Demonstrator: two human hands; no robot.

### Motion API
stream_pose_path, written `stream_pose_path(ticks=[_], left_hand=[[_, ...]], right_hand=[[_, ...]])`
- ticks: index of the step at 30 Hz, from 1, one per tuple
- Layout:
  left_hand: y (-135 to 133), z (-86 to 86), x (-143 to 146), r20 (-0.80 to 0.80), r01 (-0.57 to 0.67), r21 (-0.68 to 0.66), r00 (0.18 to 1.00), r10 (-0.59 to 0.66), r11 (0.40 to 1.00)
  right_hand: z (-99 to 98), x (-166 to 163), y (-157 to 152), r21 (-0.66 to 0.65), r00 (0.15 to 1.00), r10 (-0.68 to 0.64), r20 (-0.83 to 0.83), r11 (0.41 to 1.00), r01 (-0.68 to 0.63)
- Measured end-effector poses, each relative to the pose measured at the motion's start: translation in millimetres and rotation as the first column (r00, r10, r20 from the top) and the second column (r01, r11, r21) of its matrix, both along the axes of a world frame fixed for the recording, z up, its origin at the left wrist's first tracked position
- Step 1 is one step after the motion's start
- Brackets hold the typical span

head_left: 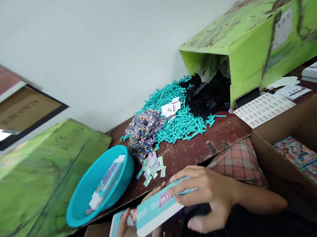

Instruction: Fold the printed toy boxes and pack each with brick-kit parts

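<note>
A flat turquoise and white box [155,208] with purple lettering is tilted between my two hands, low in the view. My left hand [146,235] supports it from below and behind, its fingers curled around and partly hidden by the box. The fingers of my right hand [208,194] lie over its right end, with the thumb held lower and apart. Just beneath the held box, to its left, a colourful printed box [122,229] shows in part.
A turquoise basin [72,206] with printed cards [107,182] stands left, near small sachets [153,167]. Behind lie bead packets [144,128], turquoise sticks [186,127] and black pieces [208,97]. Green cartons [261,51] flank the table [187,152]; an open carton [284,118] holds printed boxes [297,151].
</note>
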State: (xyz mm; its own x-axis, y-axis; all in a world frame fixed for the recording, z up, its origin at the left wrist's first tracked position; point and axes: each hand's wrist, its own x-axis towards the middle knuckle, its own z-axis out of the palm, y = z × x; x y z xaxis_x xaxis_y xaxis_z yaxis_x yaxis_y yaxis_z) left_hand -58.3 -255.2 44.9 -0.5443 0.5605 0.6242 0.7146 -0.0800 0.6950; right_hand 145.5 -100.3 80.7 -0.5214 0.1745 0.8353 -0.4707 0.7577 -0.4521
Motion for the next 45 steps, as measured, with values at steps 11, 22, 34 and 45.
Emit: stream_pose_path(ticks=[11, 22, 34, 45], left_hand=[[21.0, 5.2, 43.7, 0.192, 0.312, -0.032, 0.934, -0.3, 0.95], [32.5, -19.5, 14.2, -0.038, 0.318, -0.335, 0.936, -0.35, 0.887], [33.8, -31.3, 2.7, -0.187, 0.277, -0.324, 0.918, -0.348, 0.905], [32.3, -22.6, 0.6, 0.122, 0.361, -0.34, 0.933, -0.34, 0.869]], right_hand=[[-1.7, 4.3, -2.3, 0.198, 0.929, -0.287, 0.233, 0.949, 0.244], [-18.9, 13.9, 18.8, 0.077, 0.916, -0.399, 0.048, 0.915, 0.395], [-35.9, 24.4, 44.6, -0.147, 0.983, -0.115, 0.143, 0.98, 0.136], [-29.1, 25.9, 29.0, 0.162, 0.893, -0.202, 0.403, 0.976, 0.148]])
